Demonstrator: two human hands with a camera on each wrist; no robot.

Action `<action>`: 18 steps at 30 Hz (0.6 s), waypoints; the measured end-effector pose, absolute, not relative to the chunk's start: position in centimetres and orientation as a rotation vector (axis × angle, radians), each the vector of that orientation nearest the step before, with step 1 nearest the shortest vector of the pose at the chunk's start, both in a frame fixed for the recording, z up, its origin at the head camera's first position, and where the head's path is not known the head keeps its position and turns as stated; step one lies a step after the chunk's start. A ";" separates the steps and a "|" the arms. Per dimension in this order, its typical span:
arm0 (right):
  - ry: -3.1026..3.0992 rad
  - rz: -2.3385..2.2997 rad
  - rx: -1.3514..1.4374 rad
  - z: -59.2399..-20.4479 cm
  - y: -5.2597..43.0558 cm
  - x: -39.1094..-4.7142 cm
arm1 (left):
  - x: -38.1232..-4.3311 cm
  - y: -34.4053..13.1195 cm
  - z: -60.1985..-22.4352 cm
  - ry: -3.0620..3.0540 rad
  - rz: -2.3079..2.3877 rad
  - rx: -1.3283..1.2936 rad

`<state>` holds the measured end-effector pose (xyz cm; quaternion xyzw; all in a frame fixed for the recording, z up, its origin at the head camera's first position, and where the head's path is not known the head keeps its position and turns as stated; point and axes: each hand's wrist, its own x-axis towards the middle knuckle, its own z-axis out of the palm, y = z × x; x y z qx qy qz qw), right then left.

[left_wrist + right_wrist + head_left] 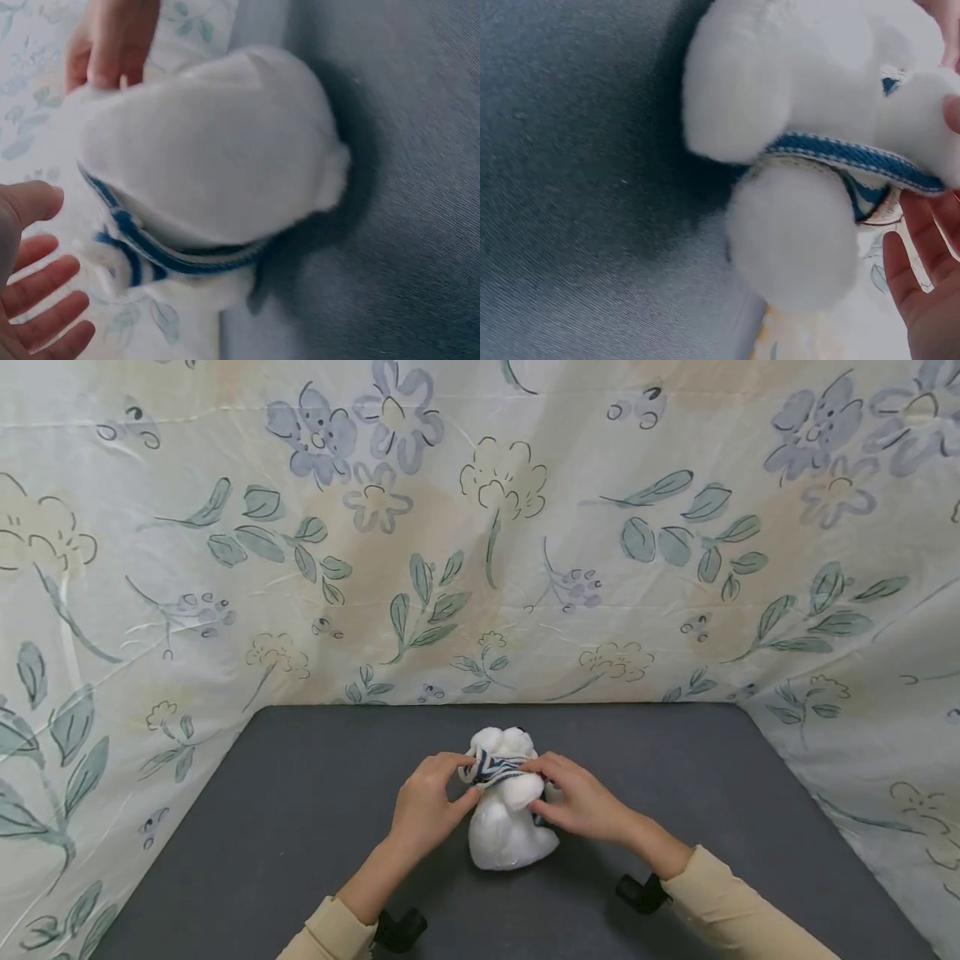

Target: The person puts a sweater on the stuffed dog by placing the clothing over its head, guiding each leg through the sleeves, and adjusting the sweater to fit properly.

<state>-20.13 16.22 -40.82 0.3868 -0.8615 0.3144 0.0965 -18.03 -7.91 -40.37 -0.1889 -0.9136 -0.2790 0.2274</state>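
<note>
Beige sleeves (pixel 738 906), both hands (pixel 429 803) (pixel 588 799) at plush (pixel 498 837) partly inside striped knit (pixel 497 769)

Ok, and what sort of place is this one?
Probably a small tabletop recording set-up, though the wider room isn't visible: floral cloth hangs behind and on both sides of a plain dark table, with a lone white toy on it.

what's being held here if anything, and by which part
A white plush toy, by one rounded limb, in the right hand. The left hand seems to hold nothing; its wrist view shows spread fingers.
</note>
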 end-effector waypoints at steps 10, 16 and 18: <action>-2.658 0.865 1.278 -39.4 15.9 -20.5 | -19.2 -7.5 -42.5 -2.650 -0.723 -0.518; -2.778 0.809 1.327 -39.1 15.5 -21.0 | -19.7 -6.9 -43.5 -2.622 -0.686 -0.550; -2.806 0.785 1.338 -39.1 15.3 -21.2 | -19.7 -6.7 -43.5 -2.602 -0.692 -0.550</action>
